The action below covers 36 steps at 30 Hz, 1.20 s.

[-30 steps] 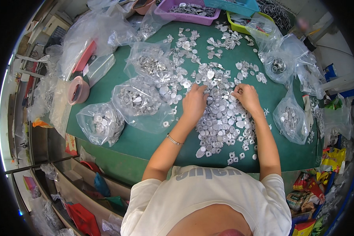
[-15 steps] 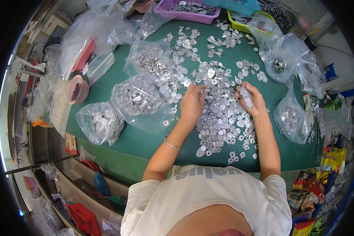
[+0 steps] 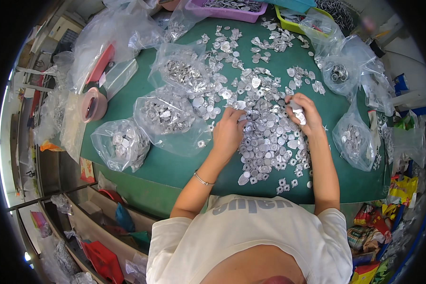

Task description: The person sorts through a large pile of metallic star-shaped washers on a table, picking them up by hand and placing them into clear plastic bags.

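A pile of small silver metal pieces (image 3: pixel 265 156), many round and flat, spreads over the green table (image 3: pixel 175 173) in front of me. At the pile's left edge my left hand (image 3: pixel 229 131) has its fingers bent together and pressed down among the pieces; what lies between the fingertips is hidden. My right hand (image 3: pixel 308 115) is over the right side of the pile, curled round a few flat silver metal pieces (image 3: pixel 297 109) that show between thumb and fingers.
Open clear bags of metal parts (image 3: pixel 163 116) stand left of the pile, and another bag (image 3: pixel 352 139) lies to the right. A pink cup (image 3: pixel 94 105) sits at the far left. Purple (image 3: pixel 227 13) and yellow-green trays (image 3: pixel 288 24) line the back.
My left hand has shifted slightly down with its fingers closer together. The fingers of my right hand have curled further round its metal pieces. The whole view has tilted a little.
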Motion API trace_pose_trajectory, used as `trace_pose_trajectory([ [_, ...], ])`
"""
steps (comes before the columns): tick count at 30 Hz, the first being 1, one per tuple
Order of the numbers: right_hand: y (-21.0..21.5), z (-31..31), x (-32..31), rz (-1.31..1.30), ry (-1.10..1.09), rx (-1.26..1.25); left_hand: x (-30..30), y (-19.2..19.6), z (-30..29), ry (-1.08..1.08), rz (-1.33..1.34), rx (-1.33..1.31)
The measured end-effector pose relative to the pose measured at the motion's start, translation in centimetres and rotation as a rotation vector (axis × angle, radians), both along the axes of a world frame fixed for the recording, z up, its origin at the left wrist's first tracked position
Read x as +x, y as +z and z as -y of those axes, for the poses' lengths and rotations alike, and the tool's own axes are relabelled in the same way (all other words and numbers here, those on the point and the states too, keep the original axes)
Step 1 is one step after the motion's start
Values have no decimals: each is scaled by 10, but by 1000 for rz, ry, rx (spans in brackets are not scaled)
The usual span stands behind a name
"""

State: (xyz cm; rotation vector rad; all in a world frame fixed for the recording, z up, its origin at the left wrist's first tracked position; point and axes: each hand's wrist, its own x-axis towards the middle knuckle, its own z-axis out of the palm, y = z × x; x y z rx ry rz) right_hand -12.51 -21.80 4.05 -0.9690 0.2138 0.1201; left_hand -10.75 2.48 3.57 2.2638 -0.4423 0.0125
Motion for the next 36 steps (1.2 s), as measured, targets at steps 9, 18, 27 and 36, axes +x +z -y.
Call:
trace_pose_trajectory([
  [9,-3,-14,7,-131,62,100,7,-4,-2,97,41,36],
  [18,-1,-51,46,196,-41,-1207,41,-6,-1,-95,75,235],
  [27,1,-19,62,141,-29,-1374,39,-19,-6,27,-495,-666],
  [36,-1,-53,90,262,-38,-1847,26,-2,-6,-97,-1009,-1351],
])
